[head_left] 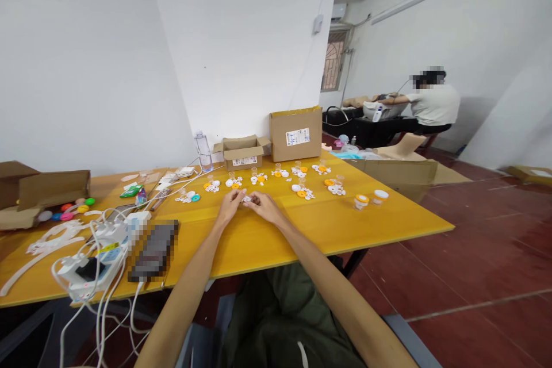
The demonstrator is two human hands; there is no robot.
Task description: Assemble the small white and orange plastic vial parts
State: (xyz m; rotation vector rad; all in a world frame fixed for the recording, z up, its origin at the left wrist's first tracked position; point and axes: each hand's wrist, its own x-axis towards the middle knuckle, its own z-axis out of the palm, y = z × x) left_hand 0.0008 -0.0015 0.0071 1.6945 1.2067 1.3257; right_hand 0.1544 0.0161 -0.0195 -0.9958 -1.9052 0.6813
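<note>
My left hand (230,203) and my right hand (264,206) meet over the middle of the yellow table (302,230). Together they pinch a small white plastic part (247,199) between their fingertips, just above the tabletop. Beyond my hands lie several small groups of white and orange plastic pieces (302,190) with little clear cups, spread in a row. Two small capped containers (370,199) stand to the right of them.
A small open cardboard box (242,152) and a taller closed box (295,133) stand at the table's far edge beside a water bottle (203,151). Power strips, white cables (92,253) and a phone lie at left. Another person (431,104) sits at a far desk.
</note>
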